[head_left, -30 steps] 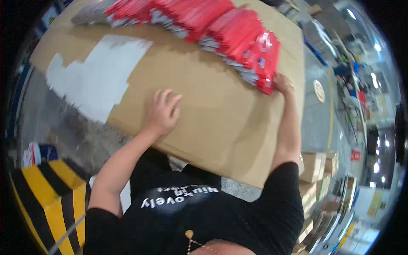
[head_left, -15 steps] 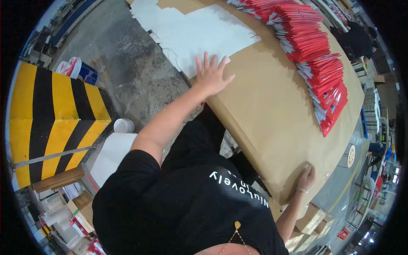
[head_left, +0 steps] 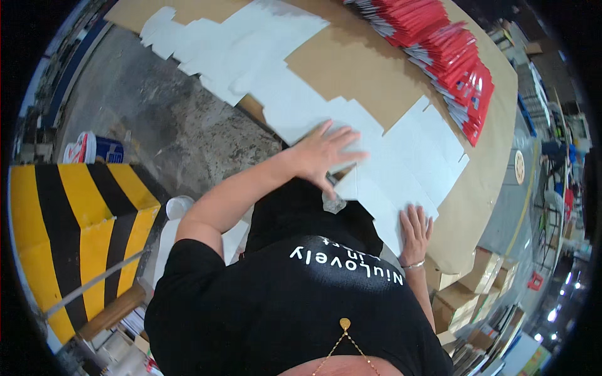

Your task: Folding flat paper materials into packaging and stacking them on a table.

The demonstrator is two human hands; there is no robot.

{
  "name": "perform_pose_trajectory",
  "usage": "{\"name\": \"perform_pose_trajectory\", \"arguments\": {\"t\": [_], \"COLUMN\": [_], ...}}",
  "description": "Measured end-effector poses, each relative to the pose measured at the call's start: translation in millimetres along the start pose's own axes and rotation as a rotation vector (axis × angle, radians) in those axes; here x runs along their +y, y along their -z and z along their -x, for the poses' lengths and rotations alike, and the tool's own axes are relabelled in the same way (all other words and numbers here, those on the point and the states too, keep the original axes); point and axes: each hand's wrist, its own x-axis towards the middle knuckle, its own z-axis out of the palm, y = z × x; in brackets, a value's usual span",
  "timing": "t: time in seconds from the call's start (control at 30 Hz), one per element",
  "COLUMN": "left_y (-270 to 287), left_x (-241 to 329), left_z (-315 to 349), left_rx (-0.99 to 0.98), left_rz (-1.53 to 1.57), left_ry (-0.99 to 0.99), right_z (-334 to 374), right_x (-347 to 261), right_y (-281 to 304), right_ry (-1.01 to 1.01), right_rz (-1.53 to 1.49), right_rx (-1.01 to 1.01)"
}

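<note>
A flat white die-cut box blank (head_left: pixel 407 153) lies on the brown-covered table (head_left: pixel 483 194), reaching over its near edge. My left hand (head_left: pixel 323 156), fingers spread, rests on or just over the near left part of this blank; whether it touches is hard to tell. On the blank's near right part lies my right hand (head_left: pixel 414 232), palm down with fingers stretched. Farther left, more flat white blanks (head_left: pixel 251 37) lie overlapping, partly off the table's left edge. Along the far right stands a long row of red flat packets (head_left: pixel 439 50) with pale edges, leaning on one another.
A yellow-and-black striped block (head_left: pixel 81 225) stands on the floor to the left, with a blue-and-white bucket (head_left: pixel 94 149) behind it and a white tub (head_left: pixel 179 207) beside it. Brown cartons (head_left: pixel 480 272) are stacked at the lower right, past the table.
A white blank now lies under my hands, where bare brown table showed before. My left hand has moved toward me and right; my right hand has moved left and opened flat.
</note>
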Motion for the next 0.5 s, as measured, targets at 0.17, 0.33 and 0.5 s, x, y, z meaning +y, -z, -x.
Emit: {"name": "perform_pose_trajectory", "arguments": {"t": [0.17, 0.33, 0.5], "left_y": [-27.2, -36.0, -97.7], "left_x": [35.9, 60.8, 80.3], "left_z": [-15.1, -52.4, -51.8], "left_rx": [0.021, -0.020, 0.492], "left_rz": [-0.215, 0.202, 0.148], "left_ry": [-0.100, 0.195, -0.023], "right_z": [51.2, 36.2, -12.1], "right_x": [55.6, 38.8, 12.2], "right_y": [-6.0, -5.7, 15.0], "right_ry": [-0.080, -0.604, -0.616], "right_rz": [0.002, -0.504, -0.117], "right_rx": [0.092, 0.444, 0.569]}}
